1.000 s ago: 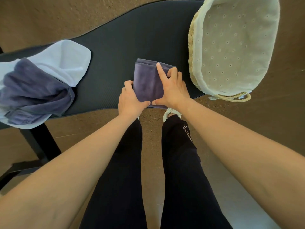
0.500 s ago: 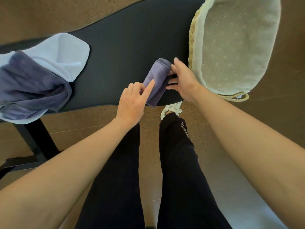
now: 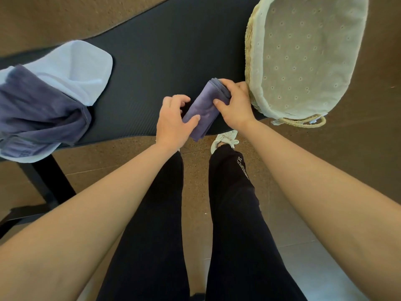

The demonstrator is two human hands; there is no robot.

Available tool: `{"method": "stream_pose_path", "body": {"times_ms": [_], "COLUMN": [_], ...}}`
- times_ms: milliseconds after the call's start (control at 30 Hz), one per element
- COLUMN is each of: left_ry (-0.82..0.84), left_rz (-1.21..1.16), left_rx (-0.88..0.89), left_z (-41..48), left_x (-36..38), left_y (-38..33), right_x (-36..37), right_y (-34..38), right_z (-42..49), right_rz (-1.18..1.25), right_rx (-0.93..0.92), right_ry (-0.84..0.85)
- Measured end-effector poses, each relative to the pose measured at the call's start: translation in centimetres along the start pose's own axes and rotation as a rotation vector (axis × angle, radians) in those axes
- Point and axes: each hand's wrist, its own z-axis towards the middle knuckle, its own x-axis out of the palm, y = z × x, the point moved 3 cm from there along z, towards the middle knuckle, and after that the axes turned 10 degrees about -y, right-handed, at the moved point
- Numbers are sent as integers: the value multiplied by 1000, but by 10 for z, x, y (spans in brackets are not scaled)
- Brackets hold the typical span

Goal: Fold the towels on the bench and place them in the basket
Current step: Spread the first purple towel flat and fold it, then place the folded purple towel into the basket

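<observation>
A folded purple towel is held tilted over the near edge of the black bench. My right hand grips its upper end, fingers curled over the folded edges, close to the basket's wall. My left hand holds the lower end, thumb on top and fingers behind it. The woven basket with a pale eyelet lining stands on the bench's right end and has nothing in it. On the bench's left end lie a crumpled dark purple towel and a light blue towel beneath it.
The bench's dark frame and leg stand at the lower left. My legs in black trousers and a white shoe are right below the bench edge. Brown speckled floor surrounds the bench.
The towel lay flat under both hands, then my right hand lifted it by one end toward the basket. My left hand now holds its lower end again.
</observation>
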Motion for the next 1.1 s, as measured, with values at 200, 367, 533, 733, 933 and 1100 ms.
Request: {"method": "stream_pose_path", "body": {"times_ms": [200, 367, 533, 733, 933, 1100], "left_ry": [255, 386, 475, 635, 723, 258], "left_rz": [38, -9, -144, -221, -250, -20], "left_rx": [-97, -176, -213, -112, -69, 114], "left_z": [14, 15, 6, 12, 38, 75], "left_x": [16, 12, -26, -46, -18, 19], "left_y": [-6, -24, -58, -137, -205, -238], "right_x": [1, -8, -33, -89, -166, -176], "right_y": [5, 7, 13, 25, 1, -26], "right_z": [-2, -15, -44, -49, -12, 43], "right_rz": [12, 139, 576, 916, 1118, 1204], "right_rx": [12, 26, 157, 241, 304, 462], "right_ry": [-14, 79, 294, 201, -93, -215]}}
